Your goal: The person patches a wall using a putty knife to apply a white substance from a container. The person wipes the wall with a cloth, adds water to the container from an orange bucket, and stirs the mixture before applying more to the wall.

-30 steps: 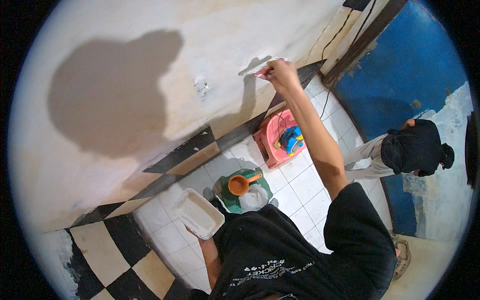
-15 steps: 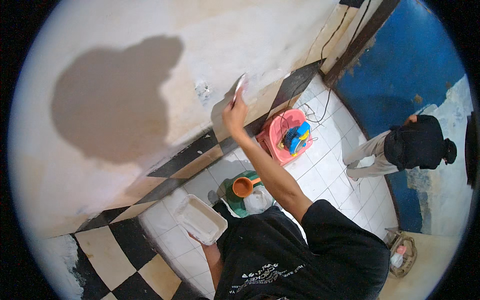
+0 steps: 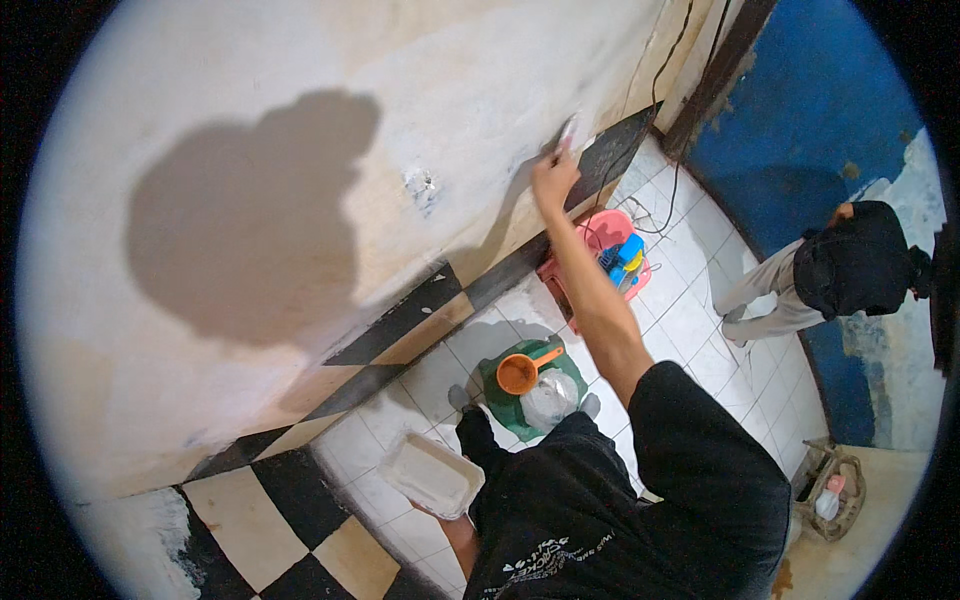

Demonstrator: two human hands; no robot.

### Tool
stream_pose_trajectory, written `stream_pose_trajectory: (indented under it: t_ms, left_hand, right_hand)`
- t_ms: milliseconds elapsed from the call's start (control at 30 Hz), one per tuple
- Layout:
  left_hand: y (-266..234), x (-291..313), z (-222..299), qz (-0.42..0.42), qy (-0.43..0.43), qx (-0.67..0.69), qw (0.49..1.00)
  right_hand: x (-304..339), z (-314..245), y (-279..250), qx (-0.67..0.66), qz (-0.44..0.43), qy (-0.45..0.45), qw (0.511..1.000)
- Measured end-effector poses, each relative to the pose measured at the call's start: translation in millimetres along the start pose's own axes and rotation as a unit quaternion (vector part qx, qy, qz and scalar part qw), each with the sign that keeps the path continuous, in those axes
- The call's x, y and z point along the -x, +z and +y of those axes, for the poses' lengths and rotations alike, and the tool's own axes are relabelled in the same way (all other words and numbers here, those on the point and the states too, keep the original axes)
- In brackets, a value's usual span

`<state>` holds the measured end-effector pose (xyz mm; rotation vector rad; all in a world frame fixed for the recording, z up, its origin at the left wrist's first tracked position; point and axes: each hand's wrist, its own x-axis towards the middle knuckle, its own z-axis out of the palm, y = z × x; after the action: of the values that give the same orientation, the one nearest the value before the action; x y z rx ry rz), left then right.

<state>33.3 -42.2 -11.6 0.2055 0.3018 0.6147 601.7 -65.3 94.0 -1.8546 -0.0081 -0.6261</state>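
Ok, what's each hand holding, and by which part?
Left hand: pale tray, from beneath, near its lower edge. Right hand: flat tool, by its lower end.

White square floor tiles [image 3: 690,285] spread around a pink plastic stool [image 3: 604,225]. Left of the stool, a patchy pale wall [image 3: 470,60] carries a large dark shadow [image 3: 255,225] above a black-and-cream tile border [image 3: 390,312]. Right of the stool stands a blue wall [image 3: 800,115], partly whitish; beyond the stool, a dark brown post [image 3: 716,85].
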Motion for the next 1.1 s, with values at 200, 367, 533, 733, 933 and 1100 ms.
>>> stream_pose_trajectory:
  t_ms: [200,367,533,733,933,1100]
  left_hand:
    - [1.9,1.7,6.3,0.004,-0.01,-0.004,1.0]
    - [2.4,4.4,14.7,0.006,-0.011,-0.011,1.0]
    - [4.7,-2.1,10.0,0.008,-0.042,-0.014,0.999]
    - [1.6,2.1,13.7,0.025,-0.047,-0.018,0.998]
    - [7.6,-2.4,11.7,0.022,-0.063,-0.028,0.997]
    - [9.4,-14.7,2.1,0.013,-0.096,-0.03,0.995]
  right_hand:
    - [146.9,-26.4,-21.9,-0.069,-0.105,-0.087,0.988]
    - [115.1,-24.8,-42.7,-0.078,-0.083,-0.009,0.993]
    - [55.3,-29.4,22.2,-0.079,0.079,-0.092,0.989]
    - [109.7,-29.9,-15.5,-0.065,-0.021,-0.242,0.968]
    - [34.9,-24.2,-27.9,-0.073,0.023,-0.076,0.994]
    - [89.7,-46.6,10.7,-0.11,-0.019,-0.022,0.994]
